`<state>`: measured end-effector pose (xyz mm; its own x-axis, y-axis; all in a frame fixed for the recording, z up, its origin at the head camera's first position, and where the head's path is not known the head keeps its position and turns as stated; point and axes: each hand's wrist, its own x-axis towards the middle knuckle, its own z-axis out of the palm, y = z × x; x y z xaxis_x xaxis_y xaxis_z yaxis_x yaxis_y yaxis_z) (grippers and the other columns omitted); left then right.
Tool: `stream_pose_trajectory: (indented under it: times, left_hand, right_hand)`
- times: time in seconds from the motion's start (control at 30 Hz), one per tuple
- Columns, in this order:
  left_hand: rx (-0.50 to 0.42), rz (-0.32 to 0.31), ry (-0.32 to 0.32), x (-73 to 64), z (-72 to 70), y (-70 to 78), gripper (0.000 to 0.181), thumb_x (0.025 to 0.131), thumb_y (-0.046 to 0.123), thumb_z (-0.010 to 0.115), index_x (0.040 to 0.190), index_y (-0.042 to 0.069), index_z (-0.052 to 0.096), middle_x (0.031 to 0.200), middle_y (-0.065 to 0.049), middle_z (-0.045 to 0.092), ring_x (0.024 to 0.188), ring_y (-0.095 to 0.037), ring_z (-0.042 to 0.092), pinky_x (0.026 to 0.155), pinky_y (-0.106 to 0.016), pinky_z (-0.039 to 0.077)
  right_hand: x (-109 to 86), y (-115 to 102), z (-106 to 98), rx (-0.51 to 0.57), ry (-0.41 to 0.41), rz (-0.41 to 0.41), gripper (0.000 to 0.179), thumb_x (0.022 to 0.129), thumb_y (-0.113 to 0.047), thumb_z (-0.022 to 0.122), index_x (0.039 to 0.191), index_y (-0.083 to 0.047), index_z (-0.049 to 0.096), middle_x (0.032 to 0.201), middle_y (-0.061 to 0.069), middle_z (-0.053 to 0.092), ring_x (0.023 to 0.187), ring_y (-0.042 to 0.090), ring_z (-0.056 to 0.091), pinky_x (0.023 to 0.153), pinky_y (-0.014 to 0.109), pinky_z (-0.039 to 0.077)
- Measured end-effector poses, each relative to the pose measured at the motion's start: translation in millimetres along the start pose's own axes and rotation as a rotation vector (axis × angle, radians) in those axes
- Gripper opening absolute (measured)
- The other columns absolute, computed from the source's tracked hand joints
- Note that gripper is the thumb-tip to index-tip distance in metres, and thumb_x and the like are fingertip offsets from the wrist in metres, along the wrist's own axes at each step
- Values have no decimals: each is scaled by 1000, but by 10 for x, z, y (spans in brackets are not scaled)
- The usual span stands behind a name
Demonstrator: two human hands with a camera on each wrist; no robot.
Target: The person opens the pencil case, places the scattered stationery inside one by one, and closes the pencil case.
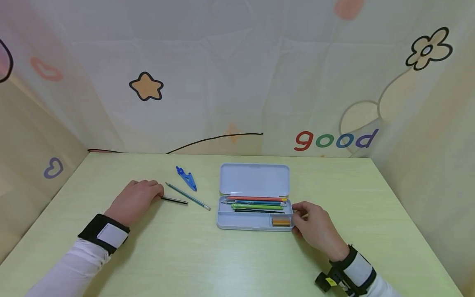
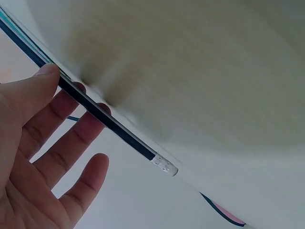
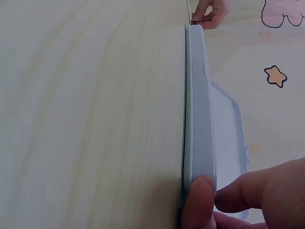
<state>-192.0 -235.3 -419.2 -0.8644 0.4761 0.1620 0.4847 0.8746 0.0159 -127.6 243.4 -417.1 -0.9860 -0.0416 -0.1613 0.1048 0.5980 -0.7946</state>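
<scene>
My left hand pinches a dark pencil with a white eraser end between thumb and fingers, low over the table on the left. Its little finger stays apart from the pencil. On the right, my right hand grips the right end of an open pale blue pencil case, thumb and fingers at its corner. The lid lies back behind the tray. Inside are a red pencil, a green pen, several other pencils or pens, and a tan-brown eraser-like block in the front right compartment.
A light blue pencil lies slantwise between the left hand and the case. Behind it is a blue drawing compass. The pale wood table ends at a printed cloth backdrop, with cloth on both sides.
</scene>
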Motion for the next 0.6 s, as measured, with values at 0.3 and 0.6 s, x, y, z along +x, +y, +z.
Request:
stream_pose_trajectory:
  times: [0.3,0.6]
  left_hand:
    - [9,18,48,-36,-58,68,10,98,9,75,99,17,70,103,0,72,101,-28,69,83,-52,50]
    - [13,45,84,-39,-164,223,12,95,10,80,100,17,72,103,1,73,97,-26,67,83,-49,49]
  right_hand:
    - [-1,3,2,-1,3,-5,34,103,-7,59,133,8,62,98,11,65,71,19,64,59,27,56]
    - [0,0,1,-3,2,-4,34,103,-7,59,134,8,61,99,11,65,71,19,64,59,27,56]
